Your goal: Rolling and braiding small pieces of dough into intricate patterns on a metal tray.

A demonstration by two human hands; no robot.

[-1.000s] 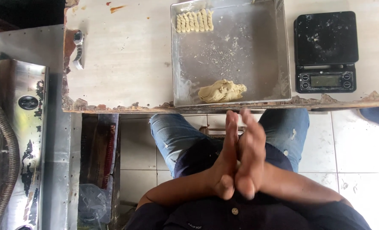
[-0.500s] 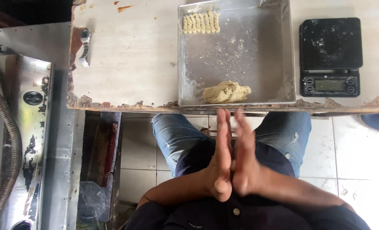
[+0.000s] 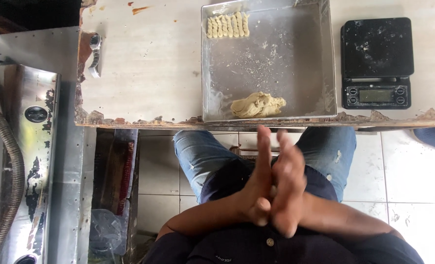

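Dough lump (image 3: 257,105) in tray (image 3: 325,58) (near edge); hands pressed together w/ palms flat.

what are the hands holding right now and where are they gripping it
It cannot be told: the left hand and right hand are pressed palm to palm, hiding anything between them. The dough lump lies untouched in the metal tray.

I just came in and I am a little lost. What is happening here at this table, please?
A seated person presses the left hand and right hand flat together over the lap, palms joined; whether any dough sits between them cannot be seen. On the table a metal tray holds a lump of dough at its near edge and a row of twisted dough pieces at the far corner. A black digital scale sits beside the tray.
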